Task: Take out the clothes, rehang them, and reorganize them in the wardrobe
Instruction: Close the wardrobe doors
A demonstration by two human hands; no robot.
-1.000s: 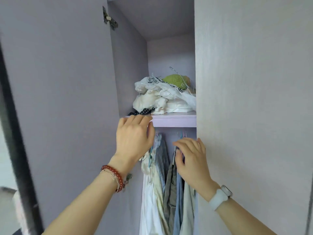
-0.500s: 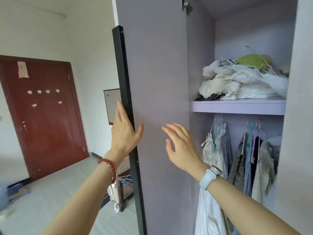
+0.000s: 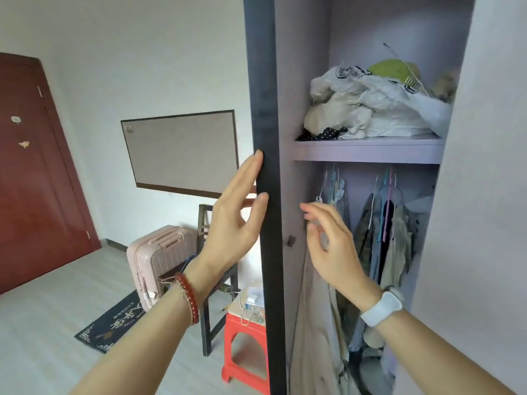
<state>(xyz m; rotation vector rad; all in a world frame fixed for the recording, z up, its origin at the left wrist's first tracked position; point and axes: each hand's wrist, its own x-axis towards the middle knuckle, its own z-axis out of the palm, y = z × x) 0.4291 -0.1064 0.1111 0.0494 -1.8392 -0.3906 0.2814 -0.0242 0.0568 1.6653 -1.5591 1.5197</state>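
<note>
The lilac wardrobe stands open, its left door swung out edge-on toward me. My left hand holds that door's dark edge, fingers straight along its outer side and thumb on the front. My right hand hovers just inside the opening with loosely bent fingers, holding nothing. Several garments on hangers hang from the rail below the shelf. A long pale garment hangs at the left end, behind my right hand. A heap of white and cream clothes lies on the shelf.
The closed right door blocks the wardrobe's right side. Left of the open door stand a pink suitcase, a dark chair and a red stool with small items. A dark mat lies on the floor; a red room door is far left.
The left door has swung wide open, from face-on to edge-on, with my left hand on its edge. My right hand left the hangers and moved across into the opening. My view turned left.
</note>
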